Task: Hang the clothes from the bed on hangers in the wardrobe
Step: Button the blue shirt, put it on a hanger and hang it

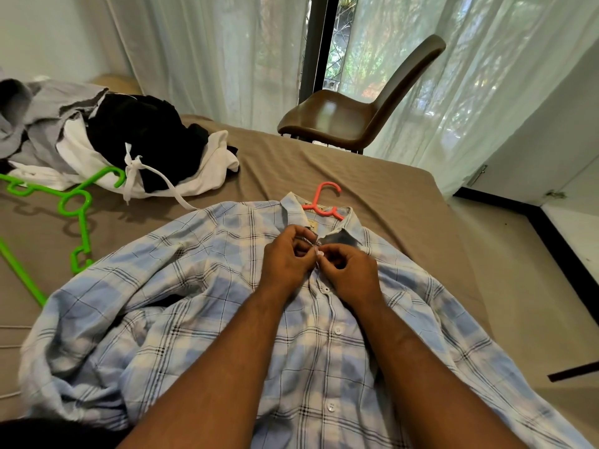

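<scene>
Early stage, one garment in hand. Plaid shirt lies front-up on the bed, and the pink hanger is already inside it, hook poking out past the collar. Left hand and right hand both pinch the placket just under the collar, likely doing up the top button; lower buttons look done up. Nothing hung yet. Pile of clothes and green hangers wait at the bed's far left.
</scene>
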Demonstrator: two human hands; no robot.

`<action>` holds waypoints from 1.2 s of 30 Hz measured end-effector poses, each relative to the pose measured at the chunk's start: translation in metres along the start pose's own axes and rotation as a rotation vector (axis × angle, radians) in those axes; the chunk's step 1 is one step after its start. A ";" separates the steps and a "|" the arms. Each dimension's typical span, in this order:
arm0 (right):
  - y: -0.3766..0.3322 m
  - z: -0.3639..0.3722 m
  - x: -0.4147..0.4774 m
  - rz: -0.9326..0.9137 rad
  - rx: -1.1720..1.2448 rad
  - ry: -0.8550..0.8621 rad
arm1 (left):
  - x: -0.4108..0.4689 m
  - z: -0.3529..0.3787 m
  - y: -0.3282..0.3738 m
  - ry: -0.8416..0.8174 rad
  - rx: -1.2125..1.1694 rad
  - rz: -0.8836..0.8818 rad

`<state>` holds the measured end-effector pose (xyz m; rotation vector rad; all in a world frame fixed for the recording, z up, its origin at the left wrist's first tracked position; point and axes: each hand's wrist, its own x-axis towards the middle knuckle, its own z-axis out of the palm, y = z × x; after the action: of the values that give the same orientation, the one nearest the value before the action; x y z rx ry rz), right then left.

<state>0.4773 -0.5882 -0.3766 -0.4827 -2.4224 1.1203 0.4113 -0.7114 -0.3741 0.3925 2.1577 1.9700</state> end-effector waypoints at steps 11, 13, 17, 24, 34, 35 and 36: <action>0.001 -0.009 -0.001 0.086 0.186 0.001 | 0.003 -0.001 -0.003 -0.084 -0.095 -0.003; 0.003 -0.005 0.000 0.055 0.106 0.040 | 0.003 0.001 -0.005 -0.095 -0.090 -0.003; 0.001 -0.004 0.002 0.067 0.058 0.018 | 0.005 0.002 -0.006 -0.093 -0.094 -0.030; -0.021 -0.050 0.062 -0.030 -0.077 0.107 | 0.005 0.010 -0.002 -0.041 -0.058 -0.055; -0.013 -0.013 0.141 -0.230 -0.756 -0.379 | 0.017 0.008 -0.006 -0.093 -0.283 -0.159; -0.015 -0.009 0.142 -0.229 -0.764 -0.377 | 0.017 0.007 -0.005 -0.102 -0.313 -0.171; -0.014 -0.006 0.143 -0.227 -0.766 -0.375 | 0.018 0.007 -0.005 -0.115 -0.342 -0.182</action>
<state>0.3573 -0.5251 -0.3287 -0.2096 -3.1024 0.1538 0.3959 -0.6995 -0.3790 0.2370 1.6806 2.1005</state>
